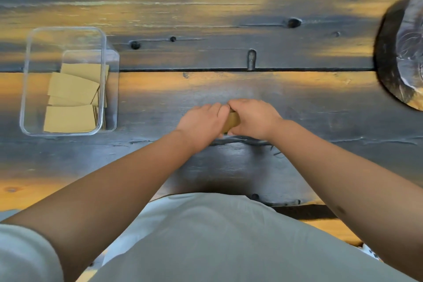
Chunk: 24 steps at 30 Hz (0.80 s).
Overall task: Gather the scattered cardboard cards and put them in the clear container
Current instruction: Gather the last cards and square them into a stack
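A small stack of tan cardboard cards [233, 120] sits on the dark wooden table [206, 57] at the middle. My left hand [202, 122] and my right hand [254, 119] close around it from both sides, hiding most of it. The clear container [29, 71] stands at the left, apart from my hands. Inside it lie several tan cards [71, 103], overlapping and flat on its floor.
A dark round mat with a shiny, foil-like object [409, 52] on it sits at the right edge. The table's near edge runs just in front of my torso in a light grey shirt [206, 236].
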Tool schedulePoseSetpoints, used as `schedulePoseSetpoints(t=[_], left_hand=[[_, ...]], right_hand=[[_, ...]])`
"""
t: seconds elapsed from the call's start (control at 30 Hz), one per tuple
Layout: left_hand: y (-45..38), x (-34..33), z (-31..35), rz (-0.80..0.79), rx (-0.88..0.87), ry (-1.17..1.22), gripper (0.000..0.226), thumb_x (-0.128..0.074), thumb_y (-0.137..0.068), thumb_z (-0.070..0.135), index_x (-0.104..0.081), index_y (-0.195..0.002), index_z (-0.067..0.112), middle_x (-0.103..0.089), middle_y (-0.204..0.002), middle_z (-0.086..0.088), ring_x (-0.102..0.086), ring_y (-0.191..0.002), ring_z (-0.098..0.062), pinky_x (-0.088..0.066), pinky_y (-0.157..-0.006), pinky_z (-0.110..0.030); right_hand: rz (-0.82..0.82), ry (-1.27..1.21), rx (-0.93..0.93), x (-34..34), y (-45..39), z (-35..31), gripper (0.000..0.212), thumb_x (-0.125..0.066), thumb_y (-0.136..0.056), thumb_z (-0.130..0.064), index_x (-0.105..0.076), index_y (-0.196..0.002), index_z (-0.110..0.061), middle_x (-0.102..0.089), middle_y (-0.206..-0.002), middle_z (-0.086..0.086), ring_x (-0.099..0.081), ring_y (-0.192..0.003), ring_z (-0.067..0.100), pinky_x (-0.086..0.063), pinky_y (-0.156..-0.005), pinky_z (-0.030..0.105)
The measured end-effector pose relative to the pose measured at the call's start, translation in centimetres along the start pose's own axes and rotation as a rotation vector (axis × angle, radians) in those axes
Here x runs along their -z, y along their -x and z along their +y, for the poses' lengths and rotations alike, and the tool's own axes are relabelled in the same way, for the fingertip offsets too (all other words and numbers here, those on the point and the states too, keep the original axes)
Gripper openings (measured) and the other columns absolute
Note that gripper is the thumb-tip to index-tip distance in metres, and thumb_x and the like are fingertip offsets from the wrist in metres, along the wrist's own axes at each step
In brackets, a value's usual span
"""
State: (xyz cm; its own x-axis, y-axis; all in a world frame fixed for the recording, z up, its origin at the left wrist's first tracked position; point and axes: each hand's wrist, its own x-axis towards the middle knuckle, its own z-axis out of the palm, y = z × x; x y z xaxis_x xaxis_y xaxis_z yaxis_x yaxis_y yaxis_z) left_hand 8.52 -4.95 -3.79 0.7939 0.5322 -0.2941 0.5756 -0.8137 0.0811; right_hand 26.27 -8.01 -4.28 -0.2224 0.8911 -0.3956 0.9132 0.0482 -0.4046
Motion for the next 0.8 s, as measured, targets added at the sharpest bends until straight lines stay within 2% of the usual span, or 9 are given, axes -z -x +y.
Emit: schedulePoseSetpoints(t=[0.07,0.17,0.23,0.33,0.4,0.5,0.6,0.7,0.8], left_hand=[[0.1,0.3,-0.7,0.056,0.022,-0.059,0.064,-0.055,-0.092,0.038,-0.024,-0.137,0.005,-0.05,-0.116,-0.008,-0.053,-0.102,-0.026,-0.04,-0.077,-0.036],[-0.2,0.7,-1.6,0.132,0.031,-0.063,0.053,-0.042,-0.092,0.023,-0.025,-0.139,0.003,-0.048,-0.113,-0.01,-0.047,-0.097,-0.027,-0.032,-0.074,-0.036],[-0.2,0.8,-1.9,0.136,0.01,-0.006,0.059,-0.048,-0.088,0.016,-0.026,-0.14,0.002,-0.046,-0.113,-0.011,-0.044,-0.095,-0.028,-0.028,-0.074,-0.035],[0.0,0.9,-2.2,0.088,-0.003,0.147,0.061,-0.056,-0.082,0.005,-0.032,-0.138,0.004,-0.048,-0.115,-0.012,-0.047,-0.098,-0.029,-0.038,-0.08,-0.037],[0.4,0.8,-2.3,0.0,0.059,0.254,0.046,-0.055,-0.083,0.0,-0.042,-0.126,0.005,-0.05,-0.111,-0.014,-0.051,-0.099,-0.031,-0.045,-0.081,-0.041],[1.1,0.4,-2.4,-0.115,0.144,0.126,0.023,-0.055,-0.092,0.018,-0.046,-0.112,0.011,-0.054,-0.107,-0.011,-0.055,-0.099,-0.032,-0.042,-0.075,-0.039],[1.7,-0.1,-2.6,-0.111,0.254,0.118,0.028,-0.053,-0.094,0.035,-0.039,-0.114,0.021,-0.052,-0.109,-0.008,-0.05,-0.1,-0.031,-0.04,-0.074,-0.044],[1.4,0.0,-3.1,-0.209,0.265,0.224,0.038,-0.057,-0.087,0.012,-0.031,-0.113,0.023,-0.044,-0.102,-0.009,-0.043,-0.088,-0.028,-0.039,-0.061,-0.042],[1.2,0.7,-3.8,-0.296,0.144,0.237,0.048,-0.057,-0.08,-0.001,-0.03,-0.114,0.019,-0.041,-0.093,-0.009,-0.041,-0.074,-0.024,-0.036,-0.056,-0.038]], right_hand=[[0.076,-0.083,-0.015,0.2,-0.1,-0.6,0.048,-0.074,-0.065,-0.049,-0.048,-0.101,-0.033,-0.064,-0.1,-0.008,-0.06,-0.089,0.023,-0.038,-0.062,0.029],[0.259,-0.068,-0.035,-0.3,-0.8,-1.7,0.045,-0.072,-0.069,-0.045,-0.049,-0.102,-0.027,-0.066,-0.097,-0.002,-0.062,-0.086,0.028,-0.036,-0.06,0.03],[0.3,-0.097,-0.093,-0.9,-1.1,-2.1,0.043,-0.071,-0.071,-0.041,-0.048,-0.104,-0.025,-0.065,-0.1,0.0,-0.062,-0.087,0.029,-0.041,-0.062,0.032],[0.233,-0.134,-0.113,-2.3,-0.8,-2.1,0.041,-0.071,-0.076,-0.037,-0.052,-0.109,-0.021,-0.062,-0.105,0.002,-0.058,-0.096,0.027,-0.046,-0.072,0.035],[0.189,-0.101,-0.073,-3.2,-0.3,-1.9,0.033,-0.069,-0.079,-0.033,-0.056,-0.104,-0.018,-0.059,-0.104,0.002,-0.055,-0.099,0.026,-0.047,-0.076,0.036],[0.222,-0.09,-0.055,-3.8,0.3,-2.0,0.019,-0.065,-0.084,-0.026,-0.058,-0.098,-0.015,-0.055,-0.106,0.001,-0.051,-0.101,0.026,-0.049,-0.07,0.037],[0.204,0.1,-0.088,-3.3,0.1,-2.5,0.023,-0.059,-0.087,-0.036,-0.051,-0.1,-0.02,-0.055,-0.103,0.002,-0.051,-0.095,0.027,-0.038,-0.055,0.031],[0.118,0.274,-0.138,-2.3,0.0,-2.9,0.027,-0.053,-0.09,-0.043,-0.042,-0.101,-0.021,-0.054,-0.091,0.004,-0.056,-0.069,0.032,-0.025,-0.045,0.028],[0.043,0.168,-0.155,-2.1,0.0,-2.8,0.024,-0.052,-0.092,-0.038,-0.04,-0.101,-0.02,-0.05,-0.092,0.006,-0.054,-0.066,0.034,-0.035,-0.049,0.032]])
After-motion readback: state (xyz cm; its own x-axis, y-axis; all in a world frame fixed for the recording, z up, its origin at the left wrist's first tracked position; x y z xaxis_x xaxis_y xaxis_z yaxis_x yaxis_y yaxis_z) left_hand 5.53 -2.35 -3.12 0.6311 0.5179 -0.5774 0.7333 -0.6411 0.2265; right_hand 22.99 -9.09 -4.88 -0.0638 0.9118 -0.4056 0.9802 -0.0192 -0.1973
